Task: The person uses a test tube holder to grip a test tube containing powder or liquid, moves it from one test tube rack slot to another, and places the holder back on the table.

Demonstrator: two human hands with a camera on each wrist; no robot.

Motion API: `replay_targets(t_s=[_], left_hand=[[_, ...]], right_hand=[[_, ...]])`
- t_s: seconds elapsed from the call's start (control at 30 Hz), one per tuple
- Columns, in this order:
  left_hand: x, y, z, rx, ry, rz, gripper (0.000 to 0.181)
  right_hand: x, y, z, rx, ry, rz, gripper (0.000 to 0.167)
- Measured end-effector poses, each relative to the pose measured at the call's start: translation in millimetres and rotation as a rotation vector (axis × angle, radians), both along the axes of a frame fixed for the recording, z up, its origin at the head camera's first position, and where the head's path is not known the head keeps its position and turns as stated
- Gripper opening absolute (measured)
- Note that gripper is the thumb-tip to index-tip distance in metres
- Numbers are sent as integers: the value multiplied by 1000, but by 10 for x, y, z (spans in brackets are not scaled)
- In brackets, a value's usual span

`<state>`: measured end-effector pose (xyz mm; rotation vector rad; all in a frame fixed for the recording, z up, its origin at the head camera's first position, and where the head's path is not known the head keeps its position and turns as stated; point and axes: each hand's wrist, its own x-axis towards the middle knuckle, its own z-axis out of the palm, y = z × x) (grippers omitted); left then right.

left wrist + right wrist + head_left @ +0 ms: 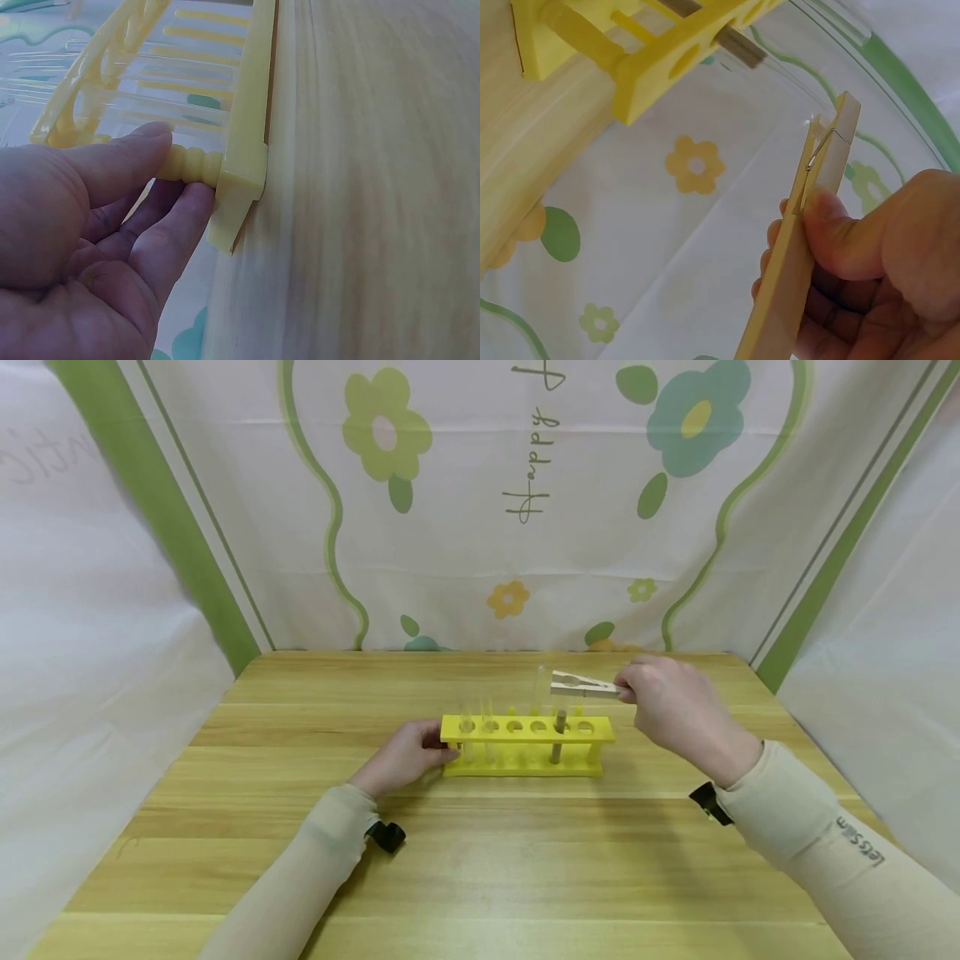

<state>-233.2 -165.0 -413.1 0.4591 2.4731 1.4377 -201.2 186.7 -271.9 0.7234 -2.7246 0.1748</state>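
Flower-printed cloth (pixel 450 527) hangs at twelve o'clock behind the wooden bench (pixel 480 860). With the yellow rack (pixel 527 736) as the dial's centre, the left hand (pixel 408 756) is at nine o'clock, thumb and fingers pinching its end post (pixel 193 165). Between two and three o'clock, the right hand (pixel 678 710) is curled round a wooden clip (pixel 784 270) whose tips point to nine. Clear tubes (pixel 539 692) stand in the rack, two toward nine o'clock and one near the middle; a brown column (pixel 556 752), perhaps a tube's fill, sits right of them. As judged here, steadying the rack and taking up the clip are done; clipping a tube seems unfinished, though whether glass lies between the tips I cannot tell.
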Motion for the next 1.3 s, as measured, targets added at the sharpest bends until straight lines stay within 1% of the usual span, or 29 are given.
replay_targets(t_s=[0.1, 0.23, 0.4, 0.5, 0.57, 0.63, 0.73, 0.97, 1.03, 1.23, 1.3], left_hand=[[-1, 1, 0, 5, -1, -1, 24], [-2, 1, -2, 6, 1, -5, 23], [-7, -2, -5, -5, 8, -4, 23], [-10, -2, -7, -8, 9, 0, 25], [-12, -2, -8, -8, 8, 1, 26], [-15, -3, -13, -7, 7, 1, 28], [-19, -6, -22, -8, 7, 0, 29], [-13, -6, -17, -6, 5, 2, 28], [-11, -4, -14, -9, 6, 3, 28], [-6, -3, -12, -7, 5, 4, 29], [-4, -3, -11, -5, 5, 3, 29]], right_hand=[[-2, 12, 36, -11, 20, -1, 13], [-3, 36, 98, -8, 31, -22, 9], [-3, 80, 195, -2, 29, -69, 8], [-12, 113, 249, -6, 31, -75, 8], [-19, 134, 278, -8, 24, -74, 7], [-27, 152, 301, -13, -1, -77, 6], [-36, 181, 315, -23, -28, -87, 6], [-64, 250, 310, -33, -4, -87, 7], [-76, 269, 309, -35, -10, -91, 7], [-115, 316, 294, -66, -98, -138, 15], [-129, 332, 279, -80, -116, -150, 17]])
